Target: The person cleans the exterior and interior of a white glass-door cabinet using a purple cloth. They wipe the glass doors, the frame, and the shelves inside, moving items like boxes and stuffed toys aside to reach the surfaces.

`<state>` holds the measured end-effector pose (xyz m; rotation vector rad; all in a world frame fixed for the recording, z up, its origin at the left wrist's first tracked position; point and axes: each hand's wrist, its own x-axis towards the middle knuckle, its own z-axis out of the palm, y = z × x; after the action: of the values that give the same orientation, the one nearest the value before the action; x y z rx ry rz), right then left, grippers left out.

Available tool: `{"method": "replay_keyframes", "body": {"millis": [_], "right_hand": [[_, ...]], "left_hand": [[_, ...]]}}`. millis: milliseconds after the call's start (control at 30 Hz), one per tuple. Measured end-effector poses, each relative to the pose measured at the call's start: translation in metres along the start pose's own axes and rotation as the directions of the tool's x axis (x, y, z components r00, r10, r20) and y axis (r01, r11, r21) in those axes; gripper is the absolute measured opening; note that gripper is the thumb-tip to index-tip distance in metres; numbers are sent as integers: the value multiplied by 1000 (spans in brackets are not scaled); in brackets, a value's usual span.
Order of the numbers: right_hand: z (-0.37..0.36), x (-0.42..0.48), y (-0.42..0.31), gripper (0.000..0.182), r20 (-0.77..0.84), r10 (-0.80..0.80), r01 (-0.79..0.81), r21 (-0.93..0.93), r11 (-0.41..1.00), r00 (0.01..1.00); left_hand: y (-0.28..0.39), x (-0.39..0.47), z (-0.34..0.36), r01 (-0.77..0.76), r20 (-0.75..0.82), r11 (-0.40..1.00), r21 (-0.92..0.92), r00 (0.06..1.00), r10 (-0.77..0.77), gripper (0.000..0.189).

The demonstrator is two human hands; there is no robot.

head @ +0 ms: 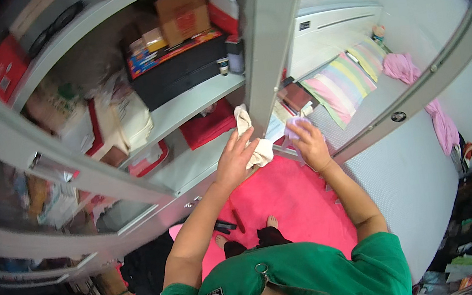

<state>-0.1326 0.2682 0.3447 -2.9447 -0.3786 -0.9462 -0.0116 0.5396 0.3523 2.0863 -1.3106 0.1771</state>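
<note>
My left hand (233,155) is on a crumpled cream cloth (259,153), beside the lower corner of an open glass cabinet door's frame (263,77). Part of this cloth sticks up past my fingertips. Under the fingers of my right hand (311,143) is a bunched light purple cloth (292,128), held at the lower part of the glass pane. Through the glass the bed and pillows show. How firmly the purple cloth touches the glass is hard to tell.
Left of the door, cabinet shelves (196,108) carry a black drawer box (178,77), small bottles and a folded red cloth (209,126). Another glazed door (89,174) stands at left. A bed (381,182) is at right. On the pink floor mat (286,194) lie dark objects near my feet.
</note>
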Motion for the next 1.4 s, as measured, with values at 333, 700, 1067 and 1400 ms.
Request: {"method": "replay_keyframes", "body": {"millis": [333, 700, 1067, 1400], "right_hand": [[18, 227, -142, 60, -26, 70, -21, 802, 597, 997], [99, 279, -279, 58, 115, -162, -86, 981, 175, 980], [23, 184, -305, 64, -110, -660, 253, 960, 124, 743], [-162, 222, -277, 45, -755, -482, 612, 649, -452, 445]], "left_hand": [[-13, -145, -84, 289, -313, 955, -72, 902, -297, 63], [13, -238, -119, 593, -641, 776, -215, 513, -571, 81], [123, -268, -64, 795, -685, 537, -282, 225, -693, 114], [164, -403, -75, 729, -802, 382, -568, -384, -458, 107]]}}
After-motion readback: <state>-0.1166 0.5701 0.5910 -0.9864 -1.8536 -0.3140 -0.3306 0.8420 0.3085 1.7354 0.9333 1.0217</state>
